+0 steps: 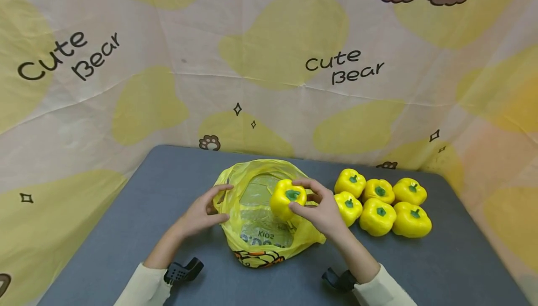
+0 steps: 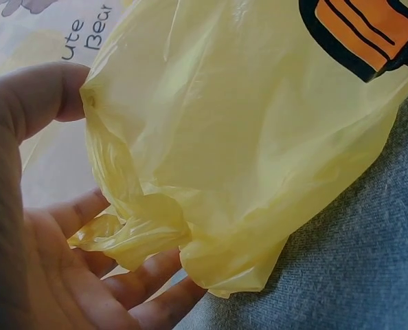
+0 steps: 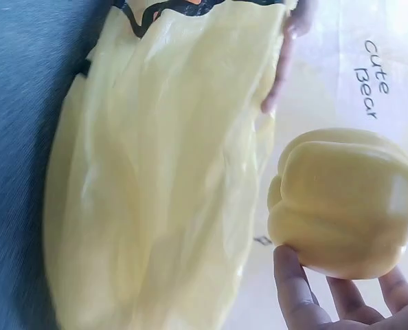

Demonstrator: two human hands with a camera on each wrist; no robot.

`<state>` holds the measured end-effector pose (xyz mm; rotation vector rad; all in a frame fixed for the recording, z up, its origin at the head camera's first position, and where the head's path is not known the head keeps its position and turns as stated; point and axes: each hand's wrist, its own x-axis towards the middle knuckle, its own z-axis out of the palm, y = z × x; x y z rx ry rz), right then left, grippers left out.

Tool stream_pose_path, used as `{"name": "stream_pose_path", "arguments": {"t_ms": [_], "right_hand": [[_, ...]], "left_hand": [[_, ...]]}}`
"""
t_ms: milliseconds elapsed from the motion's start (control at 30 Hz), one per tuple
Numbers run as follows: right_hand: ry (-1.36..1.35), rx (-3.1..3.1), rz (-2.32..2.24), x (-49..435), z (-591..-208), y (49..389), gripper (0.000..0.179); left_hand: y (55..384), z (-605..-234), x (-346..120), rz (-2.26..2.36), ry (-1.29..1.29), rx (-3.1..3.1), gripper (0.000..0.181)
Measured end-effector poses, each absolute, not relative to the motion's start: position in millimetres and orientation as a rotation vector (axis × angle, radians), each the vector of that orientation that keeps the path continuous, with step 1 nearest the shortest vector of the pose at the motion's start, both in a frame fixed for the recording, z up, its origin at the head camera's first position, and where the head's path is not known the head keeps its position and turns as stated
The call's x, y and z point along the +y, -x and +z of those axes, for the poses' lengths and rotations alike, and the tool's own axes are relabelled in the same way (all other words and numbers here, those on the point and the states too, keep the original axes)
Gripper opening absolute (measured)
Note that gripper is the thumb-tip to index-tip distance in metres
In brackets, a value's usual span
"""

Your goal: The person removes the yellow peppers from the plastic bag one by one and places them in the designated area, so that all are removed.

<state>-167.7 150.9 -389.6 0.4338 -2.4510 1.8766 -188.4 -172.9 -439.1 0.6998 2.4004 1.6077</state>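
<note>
A yellow plastic bag (image 1: 235, 231) stands on the table with its mouth spread upward. My left hand (image 1: 199, 215) holds the bag's left rim, with thumb and index finger hooked over it and well apart. In the left wrist view, the other fingers lie around a gathered fold of the bag (image 2: 211, 158). My right hand (image 1: 321, 208) grips a yellow bell pepper (image 1: 280, 198) between thumb and fingers, its green stem facing me. The pepper is over the right part of the bag's mouth. From the right wrist, the pepper (image 3: 345, 203) shows above the rim, beside the bag's outer wall (image 3: 156, 172).
Several more yellow bell peppers (image 1: 377, 217) sit in two rows on the grey table (image 1: 176, 175), right of the bag. Behind the table hangs a patterned cloth (image 1: 269, 39) with "Cute Bear" lettering. Each wrist wears a black strapped device (image 1: 182, 271).
</note>
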Motion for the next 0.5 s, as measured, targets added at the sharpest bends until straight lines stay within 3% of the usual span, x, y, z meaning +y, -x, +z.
{"name": "stream_pose_path", "arguments": {"t_ms": [500], "right_hand": [[-0.216, -2.487, 1.729, 217.2, -383.5, 115.5, 0.046]], "left_hand": [[188.8, -441.2, -172.4, 1.606, -0.724, 2.448, 0.067]]}}
